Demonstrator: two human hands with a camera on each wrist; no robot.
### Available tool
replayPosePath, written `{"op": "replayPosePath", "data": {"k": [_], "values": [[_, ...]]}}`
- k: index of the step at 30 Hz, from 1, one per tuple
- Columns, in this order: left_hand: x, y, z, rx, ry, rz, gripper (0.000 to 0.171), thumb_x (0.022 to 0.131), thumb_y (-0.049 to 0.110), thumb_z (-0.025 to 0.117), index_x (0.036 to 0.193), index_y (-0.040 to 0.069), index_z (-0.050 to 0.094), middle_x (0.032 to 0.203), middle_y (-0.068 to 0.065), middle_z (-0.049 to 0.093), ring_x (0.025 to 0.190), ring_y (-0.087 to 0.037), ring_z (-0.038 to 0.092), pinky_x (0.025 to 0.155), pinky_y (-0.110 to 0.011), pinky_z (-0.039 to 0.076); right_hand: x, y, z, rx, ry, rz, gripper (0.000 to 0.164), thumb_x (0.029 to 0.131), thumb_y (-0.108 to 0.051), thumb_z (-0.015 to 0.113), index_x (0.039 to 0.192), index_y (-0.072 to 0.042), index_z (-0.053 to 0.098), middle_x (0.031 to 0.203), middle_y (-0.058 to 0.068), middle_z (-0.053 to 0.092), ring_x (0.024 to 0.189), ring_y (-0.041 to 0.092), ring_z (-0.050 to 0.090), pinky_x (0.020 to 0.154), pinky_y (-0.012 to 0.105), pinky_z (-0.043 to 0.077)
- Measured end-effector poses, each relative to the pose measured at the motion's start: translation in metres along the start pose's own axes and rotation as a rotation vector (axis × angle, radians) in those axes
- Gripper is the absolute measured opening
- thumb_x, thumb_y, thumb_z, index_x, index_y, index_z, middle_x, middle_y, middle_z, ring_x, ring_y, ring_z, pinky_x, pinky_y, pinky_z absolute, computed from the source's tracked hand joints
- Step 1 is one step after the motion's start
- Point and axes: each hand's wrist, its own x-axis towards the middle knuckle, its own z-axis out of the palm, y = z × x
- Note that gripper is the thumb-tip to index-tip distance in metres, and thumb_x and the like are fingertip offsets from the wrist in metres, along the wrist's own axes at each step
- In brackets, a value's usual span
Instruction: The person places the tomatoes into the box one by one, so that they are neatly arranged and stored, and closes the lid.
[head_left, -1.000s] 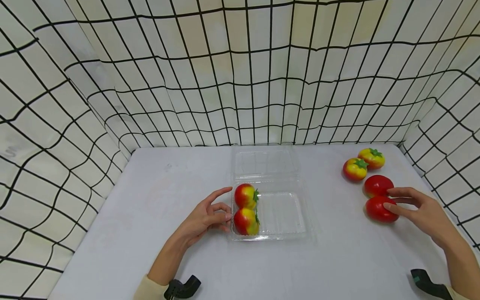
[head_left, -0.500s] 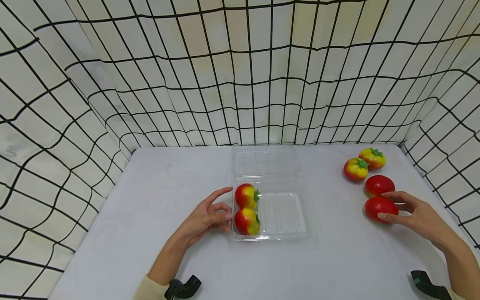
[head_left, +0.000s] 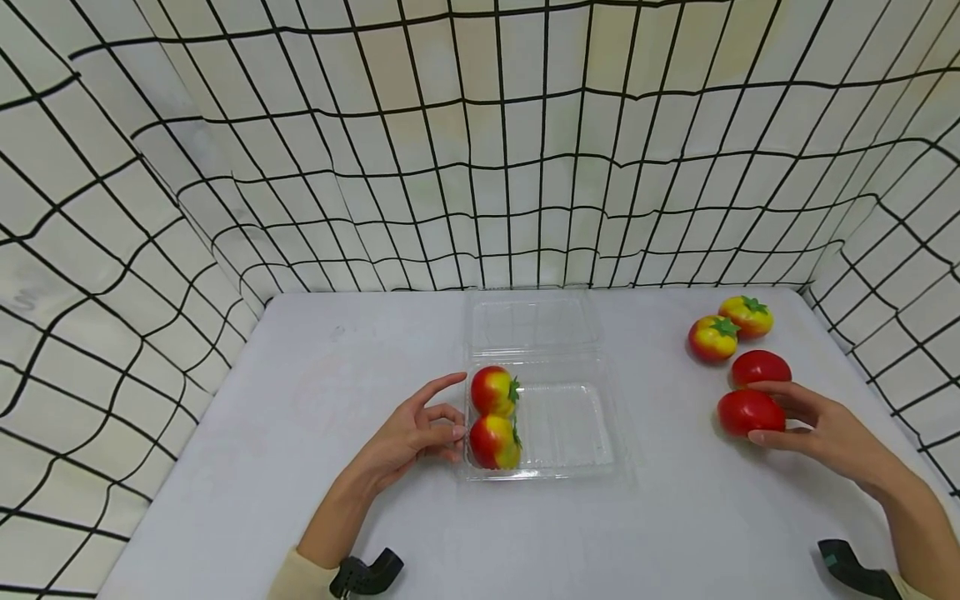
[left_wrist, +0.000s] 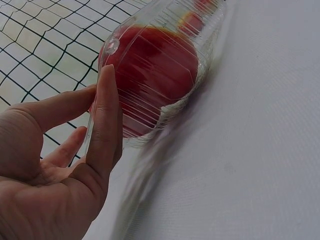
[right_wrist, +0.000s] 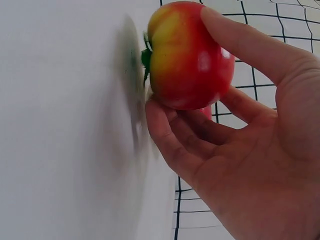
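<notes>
My right hand (head_left: 834, 433) grips a tomato (head_left: 747, 412) between thumb and fingers at the right of the table. In the right wrist view, this red-and-yellow tomato (right_wrist: 192, 57) has its green leafy top facing the white surface, close over it. Left of centre, my left hand (head_left: 411, 435) pinches the left rim of a clear plastic clamshell box (head_left: 566, 429), whose lid lies folded back. Two tomatoes (head_left: 492, 442) sit in the box along its left side. Through the ribbed wall in the left wrist view, one tomato (left_wrist: 155, 65) shows large beside the fingers.
Another red tomato (head_left: 761, 367) lies right behind the held one. Two more, green tops up, stand farther back: a nearer tomato (head_left: 712, 340) and a farther tomato (head_left: 746, 317). Black netting (head_left: 510, 183) over white walls encloses the white table (head_left: 337, 358) at back and sides.
The right hand has closed its grip on the nearest red tomato and shifted it slightly left, away from the one behind. The left hand and box have stayed put.
</notes>
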Motion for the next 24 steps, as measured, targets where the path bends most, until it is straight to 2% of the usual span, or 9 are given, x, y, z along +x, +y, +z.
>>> {"op": "replayPosePath", "data": {"k": [1,5,6,8,10,12,15,18,24], "values": [[0.0,0.0,0.0,0.0,0.0,0.0,0.08,0.098,0.007,0.07,0.164,0.02,0.028,0.1,-0.001,0.066,0.068,-0.014,0.073,0.076,-0.03,0.066,0.0,-0.001,0.0,0.003,0.007,-0.013,0.082,0.092,-0.033,0.079,0.156,-0.005,0.037,0.149,0.031,0.043,0.127,0.05,0.046,0.072,0.026,0.059],[0.001,-0.002,-0.001,-0.005,0.0,0.002,0.079,0.097,0.006,0.07,0.163,0.021,0.029,0.099,-0.002,0.065,0.068,-0.015,0.071,0.075,-0.03,0.066,0.002,-0.006,0.001,0.016,0.047,-0.054,0.076,0.095,-0.029,0.077,0.157,-0.009,0.038,0.15,0.027,0.043,0.119,0.023,0.055,0.073,0.023,0.061],[0.001,-0.002,-0.001,-0.005,-0.001,0.004,0.079,0.097,0.006,0.07,0.163,0.021,0.03,0.099,-0.002,0.065,0.068,-0.015,0.071,0.075,-0.03,0.066,0.002,-0.007,0.0,0.028,0.055,-0.058,0.075,0.096,-0.029,0.076,0.157,-0.009,0.037,0.151,0.026,0.043,0.119,0.021,0.055,0.073,0.022,0.061],[0.001,-0.002,-0.001,-0.007,0.0,0.005,0.078,0.097,0.005,0.07,0.162,0.021,0.031,0.099,-0.003,0.065,0.068,-0.015,0.07,0.075,-0.031,0.066,0.003,-0.011,0.0,0.051,0.065,-0.062,0.075,0.097,-0.028,0.074,0.159,-0.011,0.036,0.153,0.025,0.041,0.121,0.022,0.055,0.075,0.022,0.061],[0.002,-0.003,-0.001,-0.004,0.0,0.007,0.078,0.097,0.005,0.07,0.162,0.021,0.031,0.099,-0.003,0.065,0.068,-0.015,0.07,0.075,-0.031,0.066,0.004,-0.015,0.0,0.074,0.074,-0.064,0.075,0.098,-0.028,0.073,0.16,-0.012,0.034,0.154,0.025,0.039,0.126,0.033,0.053,0.075,0.022,0.061],[0.002,-0.002,-0.001,-0.002,0.0,0.007,0.078,0.097,0.005,0.069,0.162,0.021,0.031,0.099,-0.003,0.065,0.068,-0.015,0.07,0.075,-0.031,0.066,0.005,-0.019,0.001,0.084,0.085,-0.063,0.076,0.099,-0.029,0.072,0.162,-0.011,0.032,0.153,0.024,0.039,0.126,0.037,0.05,0.075,0.023,0.061],[0.002,-0.002,-0.001,0.004,-0.001,0.007,0.078,0.097,0.005,0.069,0.163,0.02,0.03,0.099,-0.002,0.065,0.068,-0.015,0.071,0.075,-0.031,0.066,0.005,-0.024,0.002,0.071,0.117,-0.062,0.076,0.099,-0.031,0.071,0.162,-0.012,0.032,0.148,0.02,0.043,0.115,0.015,0.053,0.074,0.023,0.061],[0.002,-0.001,0.0,0.006,-0.006,0.007,0.078,0.097,0.005,0.069,0.163,0.019,0.029,0.099,-0.002,0.065,0.068,-0.015,0.071,0.075,-0.031,0.066,0.006,-0.029,0.004,0.065,0.149,-0.079,0.075,0.099,-0.03,0.071,0.161,-0.014,0.034,0.147,0.02,0.043,0.105,0.002,0.049,0.073,0.022,0.06],[0.001,0.0,0.001,0.002,-0.007,0.008,0.08,0.097,0.005,0.069,0.164,0.017,0.026,0.099,-0.002,0.065,0.068,-0.015,0.071,0.075,-0.031,0.066,0.009,-0.039,0.011,0.083,0.197,-0.143,0.079,0.095,-0.024,0.076,0.163,-0.02,0.034,0.157,0.026,0.035,0.124,0.032,0.044,0.072,0.015,0.057]]}}
